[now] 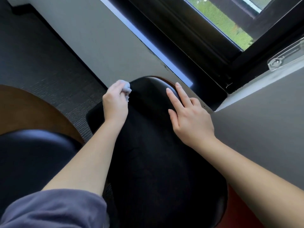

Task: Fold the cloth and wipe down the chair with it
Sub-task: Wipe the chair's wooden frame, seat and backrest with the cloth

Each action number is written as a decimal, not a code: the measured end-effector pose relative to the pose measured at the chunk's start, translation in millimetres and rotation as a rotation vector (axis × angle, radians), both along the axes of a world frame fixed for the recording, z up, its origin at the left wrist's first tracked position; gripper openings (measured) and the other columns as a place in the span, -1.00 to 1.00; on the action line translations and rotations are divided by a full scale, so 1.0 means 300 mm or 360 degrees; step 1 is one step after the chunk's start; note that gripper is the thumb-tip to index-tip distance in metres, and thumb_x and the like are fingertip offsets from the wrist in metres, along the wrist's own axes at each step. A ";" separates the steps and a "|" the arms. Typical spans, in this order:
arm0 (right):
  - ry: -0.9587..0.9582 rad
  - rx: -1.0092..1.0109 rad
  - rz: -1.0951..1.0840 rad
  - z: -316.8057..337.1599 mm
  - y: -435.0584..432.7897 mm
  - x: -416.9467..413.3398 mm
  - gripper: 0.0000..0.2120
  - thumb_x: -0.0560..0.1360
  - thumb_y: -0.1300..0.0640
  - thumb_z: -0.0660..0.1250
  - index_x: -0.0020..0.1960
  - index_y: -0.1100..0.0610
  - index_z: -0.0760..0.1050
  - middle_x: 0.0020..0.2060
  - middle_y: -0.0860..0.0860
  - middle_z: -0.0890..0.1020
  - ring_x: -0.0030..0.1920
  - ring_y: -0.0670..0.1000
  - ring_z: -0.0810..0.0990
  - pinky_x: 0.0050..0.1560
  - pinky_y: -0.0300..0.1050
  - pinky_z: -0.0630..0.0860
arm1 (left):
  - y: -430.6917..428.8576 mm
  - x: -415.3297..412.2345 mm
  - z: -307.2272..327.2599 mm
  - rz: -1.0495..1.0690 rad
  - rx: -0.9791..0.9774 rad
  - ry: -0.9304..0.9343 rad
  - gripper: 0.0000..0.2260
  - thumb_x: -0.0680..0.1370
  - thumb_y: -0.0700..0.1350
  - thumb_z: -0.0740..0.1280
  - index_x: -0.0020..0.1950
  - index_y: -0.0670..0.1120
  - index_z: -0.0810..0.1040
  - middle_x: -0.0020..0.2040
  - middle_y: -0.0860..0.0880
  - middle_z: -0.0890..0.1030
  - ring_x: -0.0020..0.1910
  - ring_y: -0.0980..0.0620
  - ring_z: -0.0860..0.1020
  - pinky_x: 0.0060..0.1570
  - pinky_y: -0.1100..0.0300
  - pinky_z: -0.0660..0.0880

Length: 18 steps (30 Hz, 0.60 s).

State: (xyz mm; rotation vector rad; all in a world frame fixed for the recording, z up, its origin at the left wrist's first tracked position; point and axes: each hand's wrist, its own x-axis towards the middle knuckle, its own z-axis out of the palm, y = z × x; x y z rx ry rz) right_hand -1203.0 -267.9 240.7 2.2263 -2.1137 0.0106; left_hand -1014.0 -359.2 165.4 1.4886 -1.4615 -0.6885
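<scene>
Nearest the camera, low left: a purple-grey fabric sleeve [54, 209] on the left arm. Past it at far left sat a black glossy padded cushion [32, 153]; couldn't tell what it belonged to. A round brown wooden tabletop [29, 112] sat behind the cushion, over dark ribbed carpet [41, 55].

The left hand [115, 104] had its fingers curled round a pale grey bunched cloth [127, 89]. The cloth was wadded, no neat fold visible, and only a small part stuck out beyond the knuckles. It touched the far-left edge of the black padded chair [156, 153], at the curve of the top.

The chair filled the centre, with a thin brown wooden rim showing along its far edge.

The right hand [192, 122] lay flat on the chair's far-right edge, fingers straight and slightly spread, gripping nothing. The two hands were well apart, on opposite sides of the same padded top.

Behind the chair ran a grey wall [107, 38] under a black-framed window [230, 22] with green outside. At far right, a clear plastic latch [286, 58] sat on the grey sill.
</scene>
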 end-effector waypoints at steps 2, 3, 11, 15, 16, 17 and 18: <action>0.0009 -0.0014 0.0003 -0.002 0.000 -0.003 -0.48 0.60 -0.12 0.02 0.55 -0.12 0.08 0.55 -0.08 0.10 0.12 0.08 0.45 -0.22 -0.08 0.49 | 0.001 -0.019 0.002 -0.0110 -0.0177 0.0002 -0.82 0.52 -0.36 0.19 -0.14 -0.20 0.57 -0.14 0.03 0.59 -0.21 0.05 0.53 -0.15 0.07 0.54; 0.0012 -0.0023 0.0002 -0.003 -0.002 -0.003 -0.48 0.60 -0.12 0.03 0.55 -0.12 0.08 0.55 -0.08 0.11 0.12 0.08 0.45 -0.22 -0.08 0.48 | 0.000 -0.028 -0.007 -0.0127 -0.0235 -0.0033 -0.79 0.53 -0.35 0.19 -0.07 -0.21 0.61 -0.05 0.06 0.62 -0.12 0.06 0.57 -0.06 0.11 0.55; 0.0011 -0.0021 0.0006 0.000 -0.004 0.002 -0.48 0.61 -0.11 0.04 0.55 -0.11 0.08 0.55 -0.07 0.11 0.12 0.08 0.45 -0.21 -0.08 0.47 | -0.002 0.085 -0.084 0.0102 0.0077 -0.0140 -0.76 0.48 -0.30 0.17 -0.14 -0.06 0.60 -0.24 0.01 0.55 -0.24 -0.07 0.54 -0.26 0.26 0.38; 0.0022 -0.0032 -0.0002 -0.002 -0.002 0.002 -0.48 0.61 -0.11 0.05 0.55 -0.10 0.10 0.55 -0.07 0.13 0.12 0.09 0.46 -0.23 -0.07 0.48 | 0.085 -0.033 -0.062 -0.0010 -0.0163 0.0049 -0.71 0.61 -0.33 0.21 0.29 -0.22 0.58 0.18 -0.01 0.60 0.06 0.19 0.56 0.05 0.47 0.45; 0.0022 -0.0033 0.0002 -0.003 -0.002 0.002 -0.48 0.61 -0.10 0.06 0.55 -0.10 0.10 0.55 -0.07 0.13 0.12 0.09 0.46 -0.24 -0.07 0.47 | 0.094 -0.026 -0.085 -0.0003 -0.0153 0.0058 -0.69 0.62 -0.33 0.21 0.34 -0.22 0.54 0.29 -0.07 0.55 0.18 0.15 0.54 0.13 0.52 0.39; 0.0025 -0.0034 0.0006 -0.004 -0.002 0.003 -0.48 0.61 -0.10 0.06 0.55 -0.10 0.10 0.55 -0.07 0.13 0.11 0.09 0.46 -0.25 -0.09 0.45 | 0.098 -0.006 -0.104 0.0017 -0.0104 0.0033 -0.68 0.63 -0.31 0.20 0.36 -0.20 0.53 0.34 -0.12 0.53 0.23 0.10 0.53 0.15 0.55 0.36; 0.0030 -0.0037 0.0006 -0.005 -0.003 0.002 -0.48 0.61 -0.10 0.06 0.55 -0.10 0.10 0.55 -0.07 0.13 0.10 0.08 0.46 -0.25 -0.10 0.43 | 0.095 0.028 -0.127 0.0045 -0.0004 -0.0025 -0.69 0.64 -0.28 0.18 0.36 -0.20 0.53 0.33 -0.16 0.54 0.21 0.06 0.54 0.13 0.53 0.37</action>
